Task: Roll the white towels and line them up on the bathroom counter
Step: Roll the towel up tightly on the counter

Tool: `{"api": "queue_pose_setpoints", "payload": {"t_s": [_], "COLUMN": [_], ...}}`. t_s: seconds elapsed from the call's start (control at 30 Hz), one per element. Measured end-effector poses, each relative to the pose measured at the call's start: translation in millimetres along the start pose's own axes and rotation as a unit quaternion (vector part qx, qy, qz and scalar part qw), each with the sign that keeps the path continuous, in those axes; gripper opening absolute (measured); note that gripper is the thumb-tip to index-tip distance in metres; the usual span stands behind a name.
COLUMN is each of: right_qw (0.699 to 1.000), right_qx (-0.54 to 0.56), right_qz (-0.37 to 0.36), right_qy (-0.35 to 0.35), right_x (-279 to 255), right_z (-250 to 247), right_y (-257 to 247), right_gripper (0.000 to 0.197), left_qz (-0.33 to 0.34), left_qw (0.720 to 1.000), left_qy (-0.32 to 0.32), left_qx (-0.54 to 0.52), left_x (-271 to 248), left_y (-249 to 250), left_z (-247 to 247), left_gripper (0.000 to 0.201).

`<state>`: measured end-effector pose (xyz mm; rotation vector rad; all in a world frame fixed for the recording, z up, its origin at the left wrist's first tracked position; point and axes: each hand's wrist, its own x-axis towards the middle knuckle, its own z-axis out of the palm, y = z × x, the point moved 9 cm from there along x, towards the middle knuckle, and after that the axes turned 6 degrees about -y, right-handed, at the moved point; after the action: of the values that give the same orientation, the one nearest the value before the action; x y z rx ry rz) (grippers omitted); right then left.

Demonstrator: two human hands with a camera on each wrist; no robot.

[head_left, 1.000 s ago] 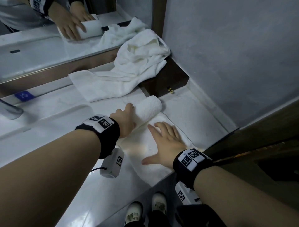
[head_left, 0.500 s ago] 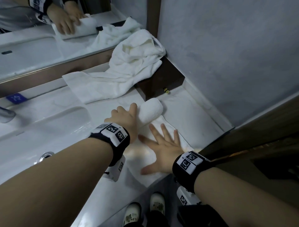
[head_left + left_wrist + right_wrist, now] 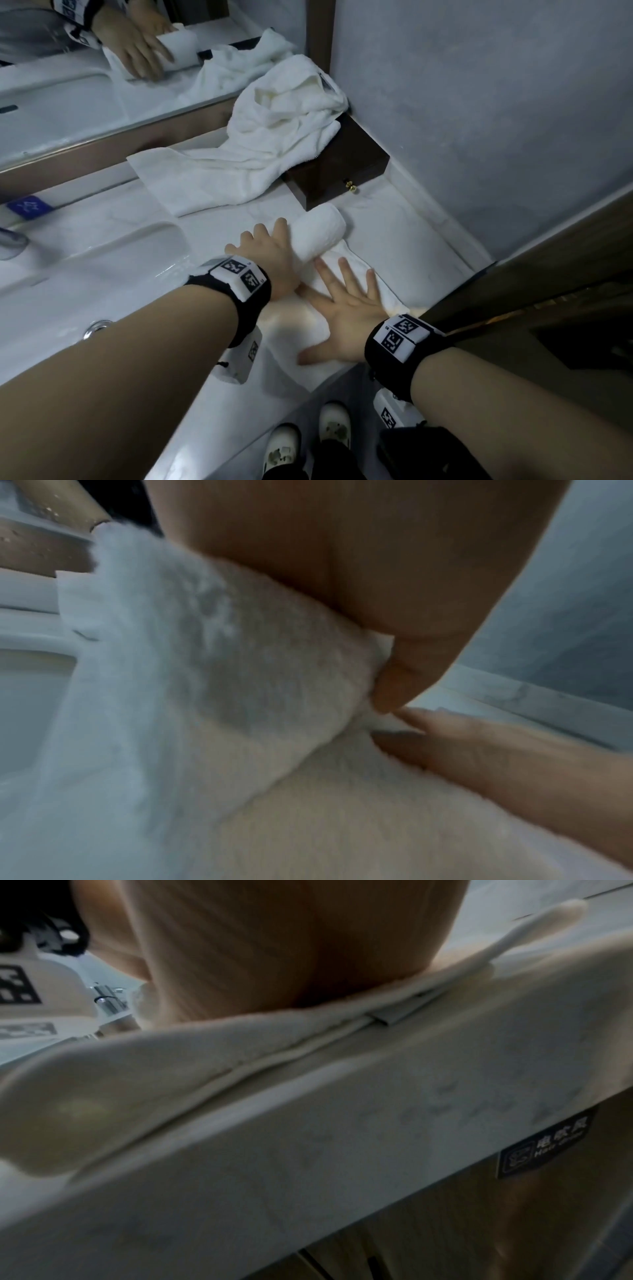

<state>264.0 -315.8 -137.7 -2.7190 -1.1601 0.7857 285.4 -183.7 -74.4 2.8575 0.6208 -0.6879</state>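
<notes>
A white towel lies on the marble counter [image 3: 394, 219], its far end wound into a thick roll [image 3: 320, 229] and its near part flat [image 3: 298, 363]. My left hand [image 3: 270, 257] cups the roll's left end, fingers curled over it. In the left wrist view the thumb [image 3: 404, 674] presses into the roll [image 3: 222, 669]. My right hand [image 3: 346, 308] lies flat with spread fingers on the unrolled part, just in front of the roll. The right wrist view shows my palm [image 3: 274, 947] on the towel's hem [image 3: 205, 1056] above the counter's front edge [image 3: 342, 1150].
A heap of loose white towels [image 3: 274, 137] drapes from a dark wooden box [image 3: 346, 171] down onto the counter at the back. The sink basin [image 3: 102, 260] and faucet [image 3: 10, 240] are to the left. A mirror [image 3: 68, 102] runs behind, a grey wall [image 3: 479, 102] to the right.
My right hand has spread its fingers and slid a little toward the roll. My left hand stays on the roll, which has barely shifted.
</notes>
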Motion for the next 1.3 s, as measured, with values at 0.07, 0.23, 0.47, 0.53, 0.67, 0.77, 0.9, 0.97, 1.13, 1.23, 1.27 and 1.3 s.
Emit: {"api": "queue_pose_setpoints", "payload": {"t_s": [0.07,0.23,0.47,0.53,0.67,0.77,0.9,0.97,1.13,1.23,1.27,1.3], "right_qw": [1.0,1.0,1.0,1.0,1.0,0.999,0.998,0.998,0.998,0.998,0.998,0.998], "right_qx": [-0.004,-0.004,0.011,0.013,0.005,0.01,0.0,0.002,0.009,0.02,0.023,0.024], "right_qz": [0.0,0.002,0.004,0.008,0.024,0.034,0.052,0.061,0.069,0.063,0.062,0.061], "right_qy": [-0.003,-0.011,0.001,0.007,0.018,0.017,0.024,0.02,0.012,0.012,0.015,0.017], "right_x": [0,0,-4,-3,4,5,-6,-11,-12,-12,-12,-12], "right_z": [1,4,8,12,13,11,13,16,18,19,20,20], "right_y": [0,1,-6,-12,-26,-30,-31,-30,-31,-31,-31,-31], "right_gripper": [0.117,0.117,0.106,0.1,0.093,0.092,0.085,0.082,0.083,0.083,0.082,0.082], "left_qz": [0.026,0.085,0.103,0.091,0.067,0.06,0.076,0.087,0.09,0.128,0.148,0.17], "left_qw": [0.998,0.991,0.994,0.995,0.994,0.99,0.98,0.977,0.981,0.986,0.986,0.983], "left_qy": [-0.034,-0.088,-0.041,-0.02,0.017,0.051,0.088,0.099,0.02,-0.029,-0.035,-0.039], "left_qx": [-0.042,-0.053,0.021,0.043,0.087,0.121,0.16,0.166,0.173,0.1,0.074,0.054], "left_x": [-1,0,4,8,13,10,-3,-8,-13,-18,-19,-20], "left_y": [-4,-4,2,1,2,8,16,20,18,15,13,12], "left_z": [-1,-3,-11,-15,-19,-17,-5,0,16,16,12,6], "left_gripper": [0.057,0.04,0.044,0.046,0.062,0.077,0.085,0.087,0.099,0.091,0.09,0.089]}}
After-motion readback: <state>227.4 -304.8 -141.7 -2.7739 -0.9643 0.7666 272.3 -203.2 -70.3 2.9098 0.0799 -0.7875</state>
